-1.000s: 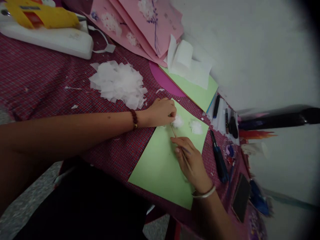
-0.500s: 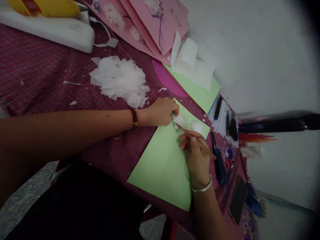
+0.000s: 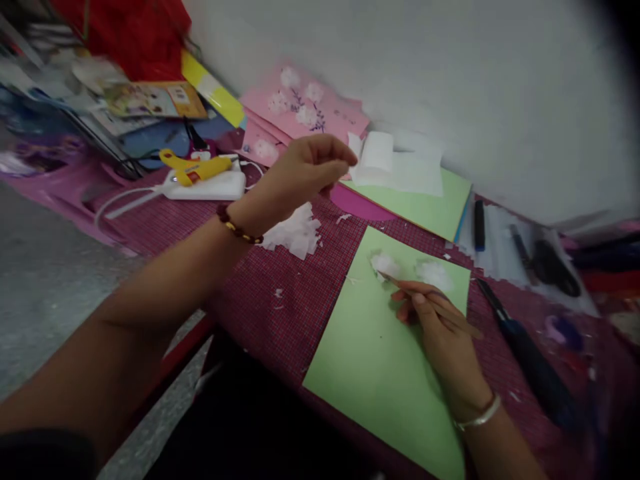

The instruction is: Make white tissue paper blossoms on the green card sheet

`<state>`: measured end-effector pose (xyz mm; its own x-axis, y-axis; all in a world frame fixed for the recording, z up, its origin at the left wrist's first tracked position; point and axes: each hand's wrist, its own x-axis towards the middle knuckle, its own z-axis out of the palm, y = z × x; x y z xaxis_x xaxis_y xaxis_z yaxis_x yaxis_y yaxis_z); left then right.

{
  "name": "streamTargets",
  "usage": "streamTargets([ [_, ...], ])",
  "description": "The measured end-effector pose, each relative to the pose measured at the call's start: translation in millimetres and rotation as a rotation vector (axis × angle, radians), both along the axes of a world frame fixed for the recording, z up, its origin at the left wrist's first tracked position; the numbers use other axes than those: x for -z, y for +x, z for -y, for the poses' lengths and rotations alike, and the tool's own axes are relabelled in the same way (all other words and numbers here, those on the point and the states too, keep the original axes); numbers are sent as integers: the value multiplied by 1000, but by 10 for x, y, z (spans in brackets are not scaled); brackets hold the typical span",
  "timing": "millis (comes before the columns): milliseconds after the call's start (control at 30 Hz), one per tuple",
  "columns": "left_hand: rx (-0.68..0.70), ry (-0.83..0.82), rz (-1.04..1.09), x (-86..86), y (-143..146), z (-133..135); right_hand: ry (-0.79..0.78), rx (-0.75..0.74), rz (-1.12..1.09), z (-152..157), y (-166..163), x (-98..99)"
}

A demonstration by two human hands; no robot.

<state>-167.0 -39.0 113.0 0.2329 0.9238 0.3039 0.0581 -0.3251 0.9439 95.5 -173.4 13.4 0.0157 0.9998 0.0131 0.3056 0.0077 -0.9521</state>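
My right hand (image 3: 437,330) is closed round a pointed brown wooden stick (image 3: 440,307). The stick's tip touches a white paper tuft (image 3: 385,265) on a green paper sheet (image 3: 360,373). A second white tuft (image 3: 434,274) lies to the right on the same sheet. My left hand (image 3: 316,163) is raised above the table, left of a white paper roll (image 3: 377,152). Its fingers are curled in towards the thumb, and whatever they may hold cannot be made out. Below the left wrist lies a pile of white paper pieces (image 3: 297,233), partly hidden by the arm.
A yellow glue gun (image 3: 203,171) rests on a white power strip (image 3: 220,187) at the left. Pink cards with white flowers (image 3: 300,100) lean by the wall. A dark blue-handled cutter (image 3: 530,360) and black pens (image 3: 479,225) lie at the right.
My left hand has lifted off the green sheet and moved up and left. My right hand still holds the stick at the tuft. The view has swung, showing more of the left side.
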Motion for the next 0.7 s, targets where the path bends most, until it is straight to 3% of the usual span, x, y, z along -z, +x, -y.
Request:
streamTargets([
  [167, 238, 120, -768, 199, -346, 115, -5, 3, 36, -2, -4, 1],
  [367, 258, 454, -1295, 480, -503, 522, 34, 3, 39, -23, -21, 4],
  [567, 157, 538, -1352, 801, -493, 615, 68, 23, 30, -28, -29, 33],
  [700, 31, 332, -1103, 790, -493, 513, 62, 9, 23, -28, -12, 64],
])
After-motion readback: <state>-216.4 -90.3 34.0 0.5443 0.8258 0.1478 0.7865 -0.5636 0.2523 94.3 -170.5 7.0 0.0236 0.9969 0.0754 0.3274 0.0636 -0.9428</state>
